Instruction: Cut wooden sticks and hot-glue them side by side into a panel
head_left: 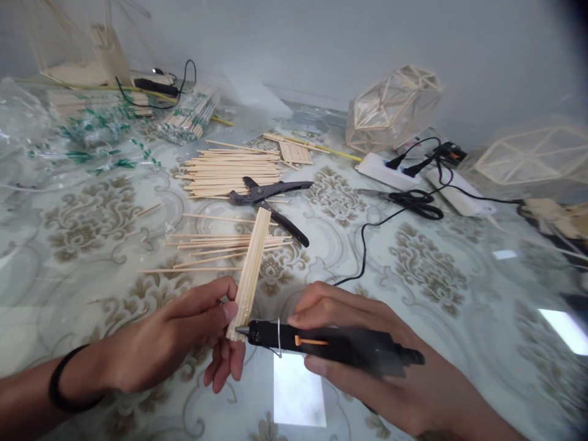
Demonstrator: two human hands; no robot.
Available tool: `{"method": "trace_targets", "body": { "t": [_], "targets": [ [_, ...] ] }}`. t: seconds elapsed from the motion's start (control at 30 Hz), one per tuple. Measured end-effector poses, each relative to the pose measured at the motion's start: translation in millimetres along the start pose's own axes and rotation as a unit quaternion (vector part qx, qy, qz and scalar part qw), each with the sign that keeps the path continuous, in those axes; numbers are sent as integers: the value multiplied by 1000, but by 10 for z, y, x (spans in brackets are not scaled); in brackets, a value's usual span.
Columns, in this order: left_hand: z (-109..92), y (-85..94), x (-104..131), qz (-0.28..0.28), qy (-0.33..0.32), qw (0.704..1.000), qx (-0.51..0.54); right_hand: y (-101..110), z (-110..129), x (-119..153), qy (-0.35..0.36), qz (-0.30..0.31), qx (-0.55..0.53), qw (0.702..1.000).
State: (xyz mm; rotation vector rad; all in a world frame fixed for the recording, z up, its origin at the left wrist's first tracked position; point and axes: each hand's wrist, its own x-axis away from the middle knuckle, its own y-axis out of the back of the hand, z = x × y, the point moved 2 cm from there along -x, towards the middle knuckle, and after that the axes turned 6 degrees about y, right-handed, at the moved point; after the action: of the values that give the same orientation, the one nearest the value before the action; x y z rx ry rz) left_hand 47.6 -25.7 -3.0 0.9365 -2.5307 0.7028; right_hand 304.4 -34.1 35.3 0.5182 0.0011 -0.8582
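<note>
My left hand [202, 324] grips the near end of a narrow panel of wooden sticks [252, 269] laid side by side, thumb on top and fingers beneath. The panel slants up and away from me over the table. In my right hand [362, 324] is a black glue gun [331, 346] with an orange strip on its side. Its metal nozzle points left and meets, or almost meets, the panel's near end. A wire stand loops around the gun's front. Beyond the panel lie loose sticks [220, 242] and black-handled cutters [271, 199].
A pile of sticks [229, 171] lies behind the cutters. Scissors [408, 201] and a white power strip [386, 171] with a black cord are on the right. Wooden frame shapes [395, 110] stand at the back. Plastic-wrapped stick bundles [190, 113] and wrappers [101, 131] are at the left.
</note>
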Motion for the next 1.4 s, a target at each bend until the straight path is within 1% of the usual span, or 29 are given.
{"method": "trace_targets", "body": {
  "t": [0.17, 0.3, 0.53, 0.77, 0.93, 1.2, 1.4],
  "targets": [
    [30, -3, 11, -6, -2, 1000, 18, 5, 30, -3, 9, 8, -1, 1000],
    [36, -4, 16, -2, -3, 1000, 24, -2, 37, -2, -6, 10, 4, 1000],
    [41, 14, 12, -15, 3, 1000, 23, -29, 3, 4, -6, -5, 0, 1000],
    [24, -8, 10, -15, 1, 1000, 23, -9, 18, 5, -1, -6, 4, 1000],
    [37, 8, 8, -14, -1, 1000, 18, -2, -2, 3, 2, -16, 17, 1000],
    [58, 23, 0, -6, -16, 1000, 14, 21, 30, -6, 9, -28, 30, 999],
    [56, 38, 47, -44, 18, 999, -1, 63, -7, 34, 10, -40, 31, 999]
  ]
}}
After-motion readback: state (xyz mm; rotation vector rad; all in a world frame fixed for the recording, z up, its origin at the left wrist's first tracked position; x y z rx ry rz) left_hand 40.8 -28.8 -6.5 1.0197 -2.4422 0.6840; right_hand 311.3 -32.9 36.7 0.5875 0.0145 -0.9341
